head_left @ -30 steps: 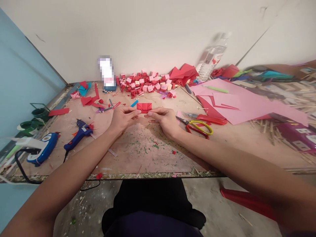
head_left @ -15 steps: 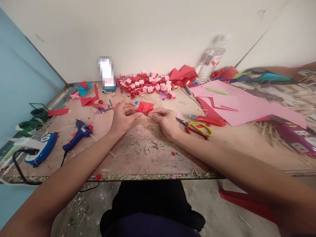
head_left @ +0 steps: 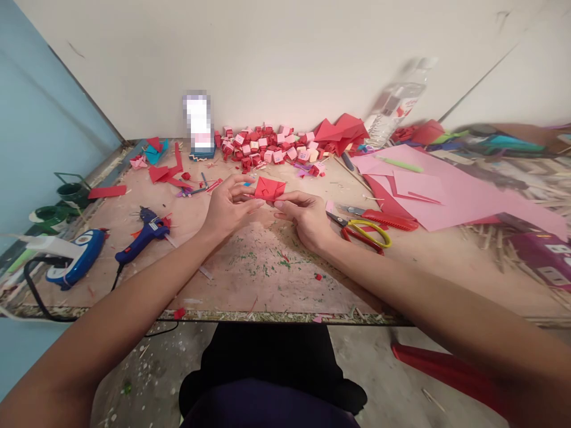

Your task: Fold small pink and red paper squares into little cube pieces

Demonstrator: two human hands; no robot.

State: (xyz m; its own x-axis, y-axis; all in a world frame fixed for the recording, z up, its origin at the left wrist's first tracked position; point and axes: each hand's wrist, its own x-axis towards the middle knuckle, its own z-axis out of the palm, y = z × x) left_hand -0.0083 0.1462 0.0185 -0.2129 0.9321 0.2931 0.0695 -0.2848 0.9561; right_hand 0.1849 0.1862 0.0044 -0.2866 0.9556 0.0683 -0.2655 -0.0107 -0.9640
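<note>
change: red paper piece was a flat rectangle a second ago, now it's puffed open with its flaps lifted, so the fold looks like it's moving along | left hand pinching its near-left edge | right hand pinching the near-right corner, palm down on the table | scissors just right of the grip

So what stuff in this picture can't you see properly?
- Box at the back wall, head view: pixelated, front unreadable.
- Bottle: blurred, label unreadable.
- Red folded paper: lower edge hidden behind the fingers of the left hand and right hand.
- Right end of the table: smeared, things there unclear.
</note>
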